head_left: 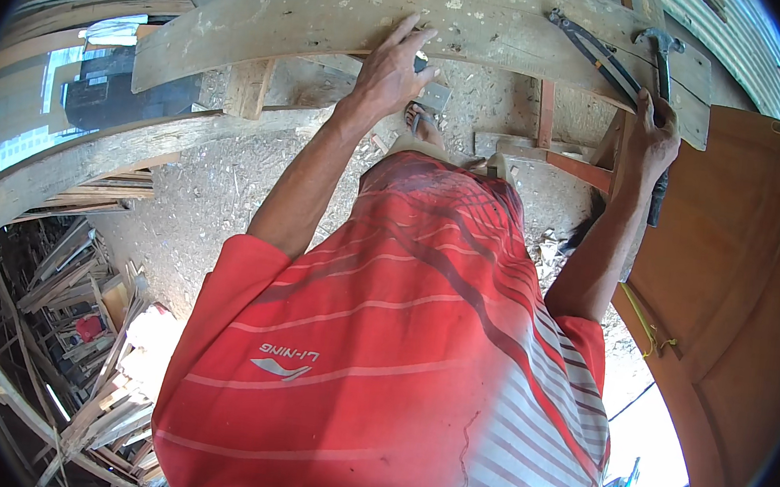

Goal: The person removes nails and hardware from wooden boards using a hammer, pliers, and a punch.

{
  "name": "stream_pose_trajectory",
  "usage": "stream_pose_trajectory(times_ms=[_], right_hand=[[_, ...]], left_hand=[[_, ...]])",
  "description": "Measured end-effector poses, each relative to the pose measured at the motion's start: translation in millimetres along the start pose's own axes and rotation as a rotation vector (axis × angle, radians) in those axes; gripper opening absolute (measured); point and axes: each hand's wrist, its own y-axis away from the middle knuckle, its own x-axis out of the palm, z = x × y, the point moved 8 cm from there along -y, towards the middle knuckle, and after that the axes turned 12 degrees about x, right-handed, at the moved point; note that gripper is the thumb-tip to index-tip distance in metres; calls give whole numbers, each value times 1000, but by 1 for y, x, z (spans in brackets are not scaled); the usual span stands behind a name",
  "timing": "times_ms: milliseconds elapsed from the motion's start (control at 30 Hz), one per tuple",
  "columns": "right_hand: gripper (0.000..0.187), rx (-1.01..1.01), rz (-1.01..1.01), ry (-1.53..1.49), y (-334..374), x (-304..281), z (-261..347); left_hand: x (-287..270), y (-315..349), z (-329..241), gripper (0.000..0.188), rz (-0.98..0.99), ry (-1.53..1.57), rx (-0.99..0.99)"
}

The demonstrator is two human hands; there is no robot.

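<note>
My left hand (391,72) is at the near edge of a long, worn wooden plank (336,7), its fingers stretched and spread over the wood. A small dark thing shows between thumb and fingers; I cannot make out what it is, or whether it is held. Toward the plank's right end, my right hand (654,141) is closed round the handle of a claw hammer (665,73), whose metal head rests over the plank and whose black grip hangs below the hand. Black pincers (597,53) lie on the plank, their handle ends close to my right fingertips.
A brown wooden panel (712,272) stands at my right. Scrap wood (70,290) is heaped at the lower left, beside a long beam (73,155). Wooden supports (252,88) stand under the plank. Wood chips litter the floor (217,201), and corrugated sheeting (728,41) rises at the far right.
</note>
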Motion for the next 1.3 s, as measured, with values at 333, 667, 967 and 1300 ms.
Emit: stream_pose_trajectory(times_ms=[333, 667, 967, 1300], right_hand=[[47, 43, 94, 581, -19, -24, -42], [34, 85, -15, 101, 17, -98, -34], [27, 238, -293, -466, 134, -140, 45], [14, 211, -171, -632, 176, -102, 77]], left_hand=[[-47, -14, 3, 33, -639, 888, -378], [-28, -72, 13, 29, -780, 871, -8], [13, -100, 31, 33, -535, 1349, 35], [43, -120, 59, 21, -383, 1805, -185]])
